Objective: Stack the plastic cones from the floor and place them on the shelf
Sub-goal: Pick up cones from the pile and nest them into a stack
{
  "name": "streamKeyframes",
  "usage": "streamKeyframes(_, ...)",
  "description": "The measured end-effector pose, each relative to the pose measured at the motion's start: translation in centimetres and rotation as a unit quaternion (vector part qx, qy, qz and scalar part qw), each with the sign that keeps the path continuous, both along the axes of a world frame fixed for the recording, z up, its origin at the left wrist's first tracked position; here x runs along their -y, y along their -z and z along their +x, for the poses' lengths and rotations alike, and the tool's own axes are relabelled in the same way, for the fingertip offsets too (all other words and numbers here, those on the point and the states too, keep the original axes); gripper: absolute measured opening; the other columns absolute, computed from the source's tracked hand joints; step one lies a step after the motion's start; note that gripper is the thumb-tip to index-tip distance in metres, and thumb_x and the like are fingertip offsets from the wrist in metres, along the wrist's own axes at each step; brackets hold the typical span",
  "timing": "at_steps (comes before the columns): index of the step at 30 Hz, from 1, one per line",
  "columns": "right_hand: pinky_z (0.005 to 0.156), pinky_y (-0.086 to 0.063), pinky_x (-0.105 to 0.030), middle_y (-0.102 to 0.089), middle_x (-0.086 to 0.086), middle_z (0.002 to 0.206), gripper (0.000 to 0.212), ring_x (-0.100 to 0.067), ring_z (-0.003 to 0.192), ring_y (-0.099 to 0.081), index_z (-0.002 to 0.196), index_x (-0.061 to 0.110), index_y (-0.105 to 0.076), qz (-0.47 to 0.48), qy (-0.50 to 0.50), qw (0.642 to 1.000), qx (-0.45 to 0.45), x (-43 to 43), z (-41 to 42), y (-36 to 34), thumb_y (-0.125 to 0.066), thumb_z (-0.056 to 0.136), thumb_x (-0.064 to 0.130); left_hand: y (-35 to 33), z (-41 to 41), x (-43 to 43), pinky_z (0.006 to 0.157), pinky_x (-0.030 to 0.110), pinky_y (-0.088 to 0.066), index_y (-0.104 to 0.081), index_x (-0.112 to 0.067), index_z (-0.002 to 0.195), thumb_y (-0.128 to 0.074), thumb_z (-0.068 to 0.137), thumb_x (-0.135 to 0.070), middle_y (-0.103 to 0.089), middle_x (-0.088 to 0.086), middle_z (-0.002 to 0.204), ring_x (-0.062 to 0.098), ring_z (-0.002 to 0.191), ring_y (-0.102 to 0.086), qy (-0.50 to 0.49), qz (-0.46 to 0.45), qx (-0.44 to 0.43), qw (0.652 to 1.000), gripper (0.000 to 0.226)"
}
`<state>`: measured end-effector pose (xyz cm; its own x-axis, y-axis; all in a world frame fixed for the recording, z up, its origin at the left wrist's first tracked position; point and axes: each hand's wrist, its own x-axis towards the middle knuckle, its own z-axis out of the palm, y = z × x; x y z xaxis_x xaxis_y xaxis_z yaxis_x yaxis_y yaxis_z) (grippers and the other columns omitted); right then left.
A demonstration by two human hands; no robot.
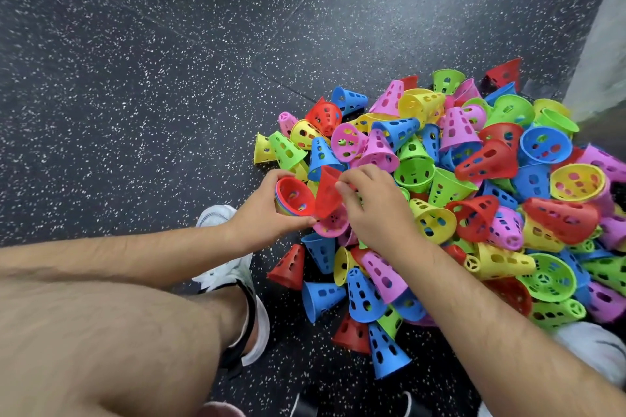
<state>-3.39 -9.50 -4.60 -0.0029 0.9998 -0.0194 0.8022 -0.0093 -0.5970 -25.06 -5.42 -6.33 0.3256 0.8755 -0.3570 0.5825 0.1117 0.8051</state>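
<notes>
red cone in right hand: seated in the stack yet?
Not seated. The red cone sits tilted at the stack mouth, pinched by the right hand.

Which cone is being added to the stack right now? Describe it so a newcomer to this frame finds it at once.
Start at the big multicoloured pile of cones on the speckled floor and go to its left edge, where the two hands meet. The left hand holds a short nested stack with a red cone on top. The one being added is the red cone pinched by the right hand, the only loose cone lifted off the pile.
</notes>
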Motion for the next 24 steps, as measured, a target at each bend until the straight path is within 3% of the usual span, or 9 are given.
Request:
streamKeyframes(3,0.083,-0.049,-0.037,-0.054,0.003,0.106,0.02,-0.018,0.097,-0.054,0.108,0.016,-0.066,0.052,0.047,0.995,-0.071,0.1,0.1,-0.3,-0.052,0.103,0.03,-0.1,0.1,0.0,0.083,0.002,-0.041,-0.045,-0.029,0.132,-0.097,0.068,-0.031,-0.061,-0.016,0.116,-0.015,0.096,-0.059,0.003,0.001,0.002,1.0,0.082)
streamKeyframes(6,0.083,-0.049,-0.03,-0.053,0.003,0.109,0.02,-0.009,0.096,-0.054,0.108,0.014,-0.068,0.074,0.068,0.987,-0.123,0.5,-0.6,-0.7,-0.055,0.102,0.028,-0.2,0.2,0.1,0.093,0.015,-0.047,-0.045,-0.03,0.131,-0.097,0.068,-0.033,-0.062,-0.017,0.118,-0.006,0.102,-0.061,0.006,-0.007,0.011,1.0,0.082)
streamKeyframes(10,0.087,-0.049,-0.026,-0.054,0.001,0.112,0.018,-0.005,0.098,-0.055,0.108,0.013,-0.07,0.08,0.027,0.984,-0.157,1.0,-1.9,-0.5,-0.06,0.1,0.026,-0.3,0.5,0.1,0.089,0.019,-0.05,-0.047,-0.026,0.13,-0.097,0.068,-0.026,-0.065,-0.012,0.116,-0.003,0.098,-0.064,0.005,-0.013,0.024,1.0,0.079)
streamKeyframes(14,0.09,-0.052,-0.031,-0.052,0.012,0.12,0.021,-0.006,0.098,-0.061,0.116,0.025,-0.062,-0.021,-0.031,0.981,-0.188,1.4,-3.1,-0.7,-0.06,0.097,0.034,0.0,0.4,0.0,0.081,0.006,-0.044,-0.047,-0.02,0.135,-0.093,0.073,-0.017,-0.066,-0.011,0.113,-0.013,0.089,-0.063,-0.002,-0.017,0.044,0.999,0.077)
streamKeyframes(17,0.092,-0.053,-0.039,-0.057,0.007,0.122,0.028,-0.005,0.104,-0.061,0.124,0.024,-0.053,-0.078,0.003,0.97,-0.232,1.5,-3.7,-0.2,-0.055,0.098,0.033,0.3,-0.1,0.0,0.082,0.006,-0.045,-0.048,-0.021,0.131,-0.095,0.072,-0.02,-0.066,-0.012,0.112,-0.012,0.09,-0.062,-0.01,-0.008,0.038,0.999,0.075)
streamKeyframes(20,0.085,-0.05,-0.038,-0.058,0.004,0.103,0.015,-0.009,0.091,-0.057,0.11,0.018,-0.056,-0.072,0.015,0.98,-0.185,2.2,-4.1,1.0,-0.054,0.096,0.022,1.0,-1.4,0.8,0.083,0.006,-0.044,-0.049,-0.022,0.128,-0.097,0.068,-0.017,-0.065,-0.014,0.111,-0.013,0.091,-0.061,-0.013,-0.004,0.018,1.0,0.077)
streamKeyframes(24,0.078,-0.048,-0.041,-0.057,0.003,0.09,0.01,-0.019,0.086,-0.053,0.086,0.016,-0.065,-0.041,-0.114,0.989,-0.09,4.1,-5.1,3.3,-0.056,0.081,0.018,2.7,-3.8,2.6,0.083,0.005,-0.043,-0.048,-0.019,0.125,-0.096,0.067,-0.007,-0.063,-0.008,0.111,-0.014,0.091,-0.059,-0.026,-0.009,0.012,1.0,0.075)
